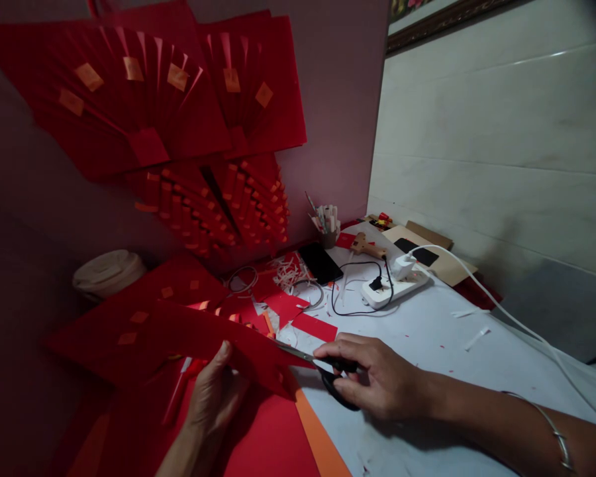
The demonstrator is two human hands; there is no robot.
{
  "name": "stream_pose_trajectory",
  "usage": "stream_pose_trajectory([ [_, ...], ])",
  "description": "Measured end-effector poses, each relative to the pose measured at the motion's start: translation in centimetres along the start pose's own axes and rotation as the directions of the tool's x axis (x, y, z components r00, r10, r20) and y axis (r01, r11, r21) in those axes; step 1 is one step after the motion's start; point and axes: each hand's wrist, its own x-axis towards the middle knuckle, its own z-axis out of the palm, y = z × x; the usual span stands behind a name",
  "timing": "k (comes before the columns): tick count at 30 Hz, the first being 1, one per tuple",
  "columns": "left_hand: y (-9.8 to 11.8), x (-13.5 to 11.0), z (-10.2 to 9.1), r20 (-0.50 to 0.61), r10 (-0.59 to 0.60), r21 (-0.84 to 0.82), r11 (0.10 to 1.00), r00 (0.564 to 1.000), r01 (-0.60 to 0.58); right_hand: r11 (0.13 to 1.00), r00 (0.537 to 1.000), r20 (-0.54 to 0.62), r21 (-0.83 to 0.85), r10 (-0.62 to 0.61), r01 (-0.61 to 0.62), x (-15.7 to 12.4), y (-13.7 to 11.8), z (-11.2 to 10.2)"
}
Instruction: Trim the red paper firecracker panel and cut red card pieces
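A long red paper sheet (238, 344) is pinched in my left hand (216, 391), the thumb on top and the fingers underneath. My right hand (377, 374) grips black-handled scissors (335, 381) through the finger loops. Their blades lie at the right end of the red paper, pointing left. Whether they are cutting into it I cannot tell. Beneath my left hand lie larger red sheets (273, 437) and an orange sheet (315, 434). A red-and-white pen-like stick (176, 391) rests just left of that hand.
Red fan-pleated paper pieces (144, 93) hang on the wall. Across the white table (427, 358) are a phone (320, 263), paper shreds (288, 273), a glue gun (366, 247), a power strip (395, 288) with cables, and a cup of pens (328, 235). A tape-like white roll (108, 273) sits left.
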Motion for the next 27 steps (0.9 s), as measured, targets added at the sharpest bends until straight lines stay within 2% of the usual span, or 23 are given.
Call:
stream_pose_trajectory([
  [8,-0.13,0.14,-0.14,0.025,-0.001,-0.016,1.0,1.0,0.001,1.0,1.0,-0.013,-0.004,-0.01,0.009,-0.01,0.26,0.16],
  [14,-0.25,-0.3,0.41,-0.025,0.025,-0.054,0.998,0.999,-0.026,1.0,1.0,-0.017,-0.005,-0.01,0.01,-0.08,0.44,0.24],
  [27,-0.17,-0.02,-0.01,0.021,0.019,-0.022,1.0,1.0,-0.019,0.999,1.0,0.023,-0.053,0.007,-0.006,0.01,0.07,-0.53],
])
